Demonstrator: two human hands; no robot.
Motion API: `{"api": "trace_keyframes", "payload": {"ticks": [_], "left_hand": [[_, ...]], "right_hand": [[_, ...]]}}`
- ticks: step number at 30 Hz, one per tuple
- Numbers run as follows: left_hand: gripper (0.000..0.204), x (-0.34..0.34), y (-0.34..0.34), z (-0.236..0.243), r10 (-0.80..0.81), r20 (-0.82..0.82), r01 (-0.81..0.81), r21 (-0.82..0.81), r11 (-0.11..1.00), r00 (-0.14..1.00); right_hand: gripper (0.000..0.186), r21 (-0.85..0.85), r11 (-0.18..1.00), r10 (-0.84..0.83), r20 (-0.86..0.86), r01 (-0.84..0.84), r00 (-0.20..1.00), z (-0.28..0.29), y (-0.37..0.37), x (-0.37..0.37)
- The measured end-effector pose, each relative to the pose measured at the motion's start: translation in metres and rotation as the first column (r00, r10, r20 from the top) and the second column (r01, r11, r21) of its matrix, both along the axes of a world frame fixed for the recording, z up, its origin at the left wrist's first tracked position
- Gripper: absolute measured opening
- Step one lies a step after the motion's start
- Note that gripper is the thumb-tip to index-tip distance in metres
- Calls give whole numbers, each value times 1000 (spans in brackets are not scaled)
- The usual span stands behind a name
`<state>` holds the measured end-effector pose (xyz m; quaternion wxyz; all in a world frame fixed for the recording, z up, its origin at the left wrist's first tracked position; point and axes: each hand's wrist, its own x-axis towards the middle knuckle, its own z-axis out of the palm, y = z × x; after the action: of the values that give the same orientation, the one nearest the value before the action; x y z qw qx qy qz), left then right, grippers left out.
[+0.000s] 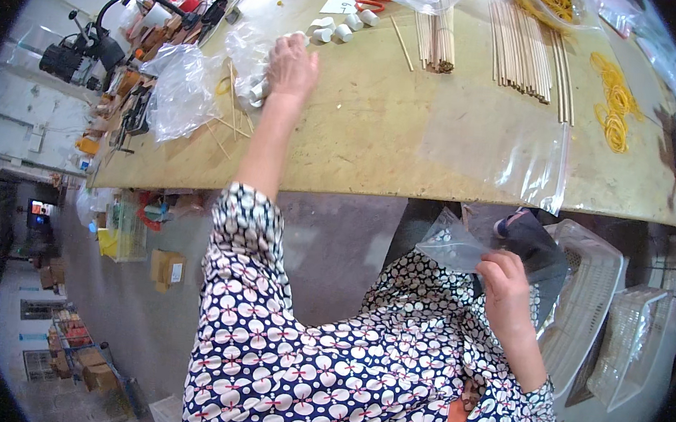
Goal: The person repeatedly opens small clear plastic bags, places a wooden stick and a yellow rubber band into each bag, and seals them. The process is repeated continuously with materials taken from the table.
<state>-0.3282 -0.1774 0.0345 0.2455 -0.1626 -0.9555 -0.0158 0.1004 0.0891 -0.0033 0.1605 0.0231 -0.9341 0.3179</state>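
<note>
My left hand (pixel 290 68) reaches across the table among small white cylindrical pieces (pixel 343 32). Its fingers bend downward and their tips are hidden, so whether it grips a piece cannot be told. A clear plastic bag (pixel 452 243) hangs from my right hand (pixel 503 283), which pinches it by the edge above my lap, just off the table's near edge. Close to the left hand lie a crumpled clear bag (pixel 248 46) with more white pieces by it, and a few thin wooden sticks (pixel 230 109).
Bundled wooden dowels (pixel 435 43) and a row of loose dowels (pixel 520 54) lie at the back, with yellow rubber bands (pixel 617 103) to their right. Red-handled scissors (pixel 370 3) rest behind the white pieces. Flat clear bags (pixel 504 149) cover the right front. White plastic crates (pixel 588 289) stand below.
</note>
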Motion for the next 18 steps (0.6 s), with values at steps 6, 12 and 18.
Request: {"api": "trace_keyframes", "payload": {"ticks": [6, 12, 18], "left_hand": [[43, -65, -20, -26, 281, 123, -258, -172, 951, 952], [36, -16, -11, -13, -63, -44, 68, 109, 992, 997], [24, 183, 71, 33, -641, 320, 289, 693, 661, 698]], "right_hand": [[24, 10, 997, -80, 54, 79, 995, 1, 3, 7], [19, -5, 997, -76, -75, 76, 994, -2, 9, 6], [9, 93, 995, -31, -102, 41, 994, 1, 14, 0]]}}
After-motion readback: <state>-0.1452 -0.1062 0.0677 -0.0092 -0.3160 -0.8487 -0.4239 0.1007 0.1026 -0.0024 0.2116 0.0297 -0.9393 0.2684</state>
